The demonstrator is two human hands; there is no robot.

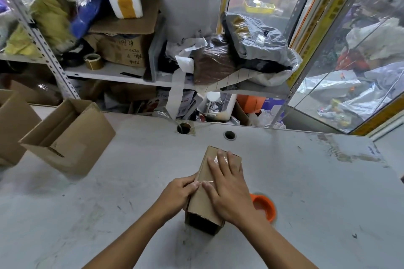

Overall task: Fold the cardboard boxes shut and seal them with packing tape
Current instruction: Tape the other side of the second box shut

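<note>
The small box (213, 183) lies mid-bench, flaps folded shut. The right hand (229, 188) lies flat, pressing clear tape (220, 160) down. The left hand (180, 192) curls around its side. At ten o'clock, an open box (72, 137) waits, probably next.

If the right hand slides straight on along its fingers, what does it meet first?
Probably nothing soon: the right hand passes the far edge of the small cardboard box, then bare table; the round cable hole lies roughly ahead.
</note>
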